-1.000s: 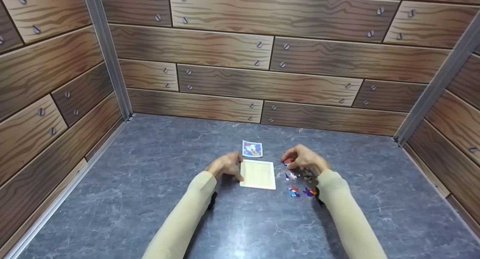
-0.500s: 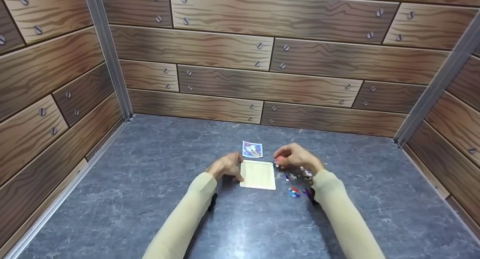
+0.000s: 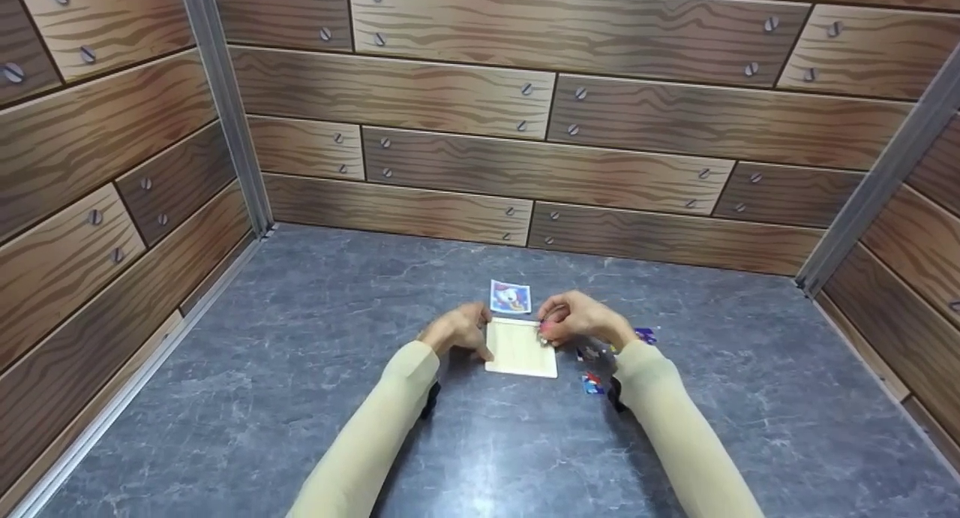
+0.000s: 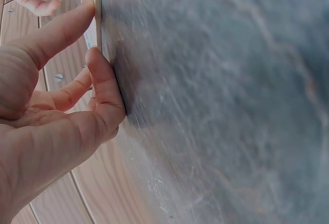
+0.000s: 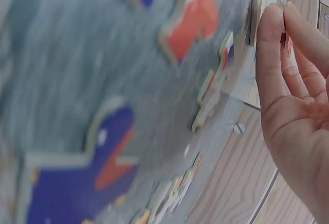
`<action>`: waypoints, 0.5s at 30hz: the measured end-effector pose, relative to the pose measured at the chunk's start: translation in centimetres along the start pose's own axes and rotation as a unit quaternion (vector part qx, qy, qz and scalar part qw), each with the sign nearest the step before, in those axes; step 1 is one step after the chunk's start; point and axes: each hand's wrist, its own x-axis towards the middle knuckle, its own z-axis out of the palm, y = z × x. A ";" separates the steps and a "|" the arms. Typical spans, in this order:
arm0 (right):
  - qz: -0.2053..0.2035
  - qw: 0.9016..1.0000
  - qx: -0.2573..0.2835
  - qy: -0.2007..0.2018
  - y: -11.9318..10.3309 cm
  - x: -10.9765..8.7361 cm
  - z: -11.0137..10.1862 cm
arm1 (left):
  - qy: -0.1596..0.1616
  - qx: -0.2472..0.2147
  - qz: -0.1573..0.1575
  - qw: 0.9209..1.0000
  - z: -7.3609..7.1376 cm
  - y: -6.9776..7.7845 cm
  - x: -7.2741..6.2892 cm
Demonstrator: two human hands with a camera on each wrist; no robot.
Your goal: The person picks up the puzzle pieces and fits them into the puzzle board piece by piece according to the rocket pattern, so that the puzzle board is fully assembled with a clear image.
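Observation:
A pale wooden puzzle tray point(image 3: 519, 353) lies flat on the table. My left hand point(image 3: 456, 329) touches its left edge with thumb and fingertips spread apart along the side; the left wrist view shows the thumb tip point(image 4: 88, 9) right at the rim. Between thumb and fingers, my right hand point(image 3: 586, 319) pinches a reddish jigsaw piece point(image 3: 549, 328) over the tray's far right corner. Only part of that piece shows; the fingers hide the rest. A small picture card point(image 3: 510, 297) with a cartoon figure on blue lies just beyond the tray.
Several loose jigsaw pieces lie right of the tray, among them a blue-and-red one point(image 3: 592, 384) and a purple one point(image 3: 645, 336). The right forearm point(image 3: 660, 398) partly covers them. Wood-plank-patterned walls point(image 3: 420, 210) enclose the grey marbled table point(image 3: 337, 293).
My right hand has moved left with the jigsaw piece, from above the loose pieces to the tray's right side. The left hand has stayed at the tray's left edge.

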 end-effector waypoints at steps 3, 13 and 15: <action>0.002 1.000 0.004 -0.005 -0.3 0.0 0.3 | -0.002 0.005 -0.002 1.000 0.0 0.1 0.1; 0.042 0.999 0.014 0.024 -1.9 1.3 2.3 | 0.001 0.000 0.005 1.000 0.0 0.1 0.0; 0.041 0.998 0.021 0.033 -1.9 1.4 2.7 | -0.003 0.003 0.005 1.000 0.1 0.1 0.0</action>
